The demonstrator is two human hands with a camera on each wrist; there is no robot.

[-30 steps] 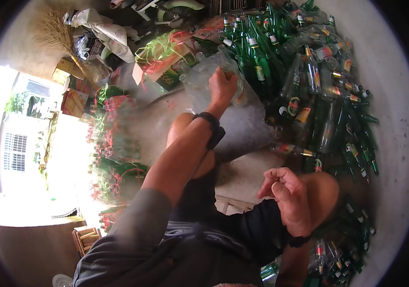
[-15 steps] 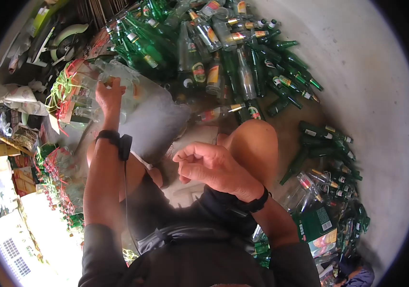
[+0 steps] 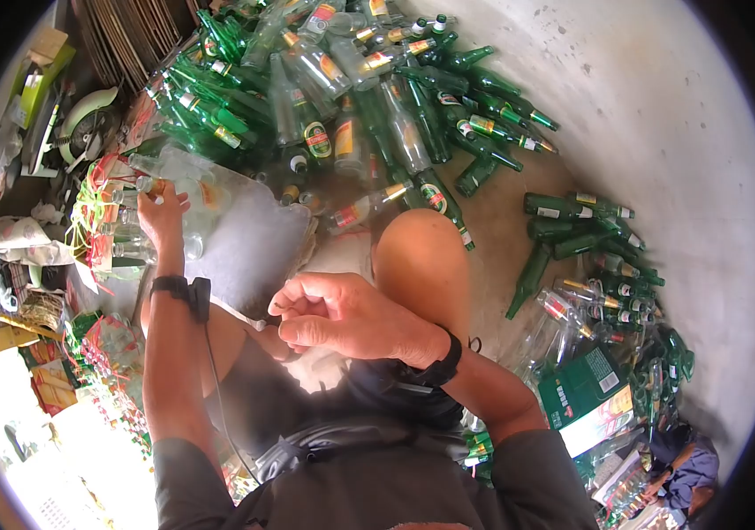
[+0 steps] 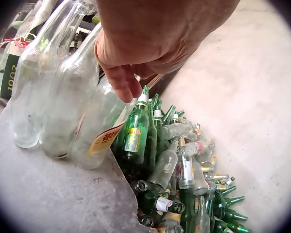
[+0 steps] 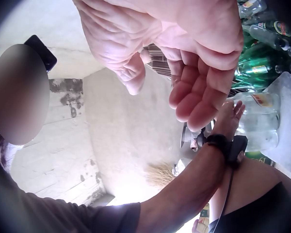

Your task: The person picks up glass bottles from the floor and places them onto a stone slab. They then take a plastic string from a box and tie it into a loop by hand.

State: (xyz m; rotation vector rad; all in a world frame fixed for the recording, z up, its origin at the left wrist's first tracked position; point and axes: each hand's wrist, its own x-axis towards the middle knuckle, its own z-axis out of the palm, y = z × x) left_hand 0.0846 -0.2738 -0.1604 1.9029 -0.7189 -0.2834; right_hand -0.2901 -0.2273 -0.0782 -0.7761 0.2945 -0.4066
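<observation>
My left hand (image 3: 163, 216) is at the tops of several clear glass bottles standing on a grey flat surface (image 3: 258, 238). Its fingers curl at the neck of one clear bottle (image 4: 94, 141), which carries a yellow and red label low on its side; the hand hides the top of that neck. Two unlabelled clear bottles (image 4: 29, 107) stand close beside it in the left wrist view. My right hand (image 3: 351, 314) hovers over my lap with loosely bent fingers. Its palm (image 5: 155, 29) shows in the right wrist view, with nothing in it.
Green and clear bottles (image 3: 315, 141) lie heaped beyond the grey surface, and more green bottles (image 3: 563, 221) lie along the wall at right. A green carton (image 3: 582, 389) is among them. Red and green plastic ties (image 3: 90, 208) hang by the bottles at left.
The head view has turned toward the right, so the hands and bottles sit further left in it. My left hand stays at the bottle tops; the right hand stays loosely bent over my lap.
</observation>
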